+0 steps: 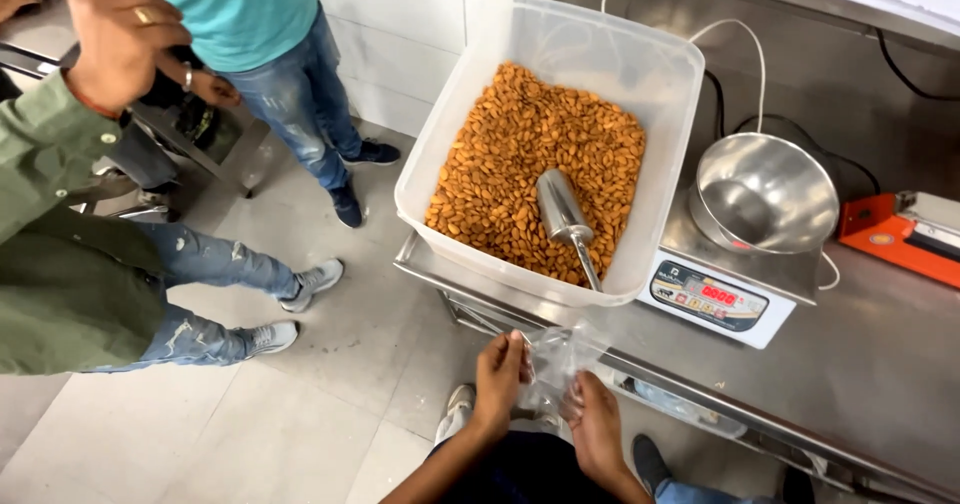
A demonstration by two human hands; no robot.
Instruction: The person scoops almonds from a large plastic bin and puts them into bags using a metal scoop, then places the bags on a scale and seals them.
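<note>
Both hands pinch a thin, see-through plastic bag (553, 364) between them. The left hand (497, 376) has its fingers shut on one edge, and the right hand (592, 419) grips the other. Just past the fingertips sits a big clear plastic tub (670, 114) of brown almonds (540, 154) with a shiny metal scoop (562, 209). I think pulling the edges gently apart works best.

A: How much of the clear plastic bag (553, 364) can you make out?

B: Little; it is see-through and blurs into the bench (880, 364) edge. The scoop's (562, 209) handle tip sinks among the almonds (520, 144).

A: The bystanders?

B: Cut off at the top and left edges. The orange device (885, 229) runs off the right.
</note>
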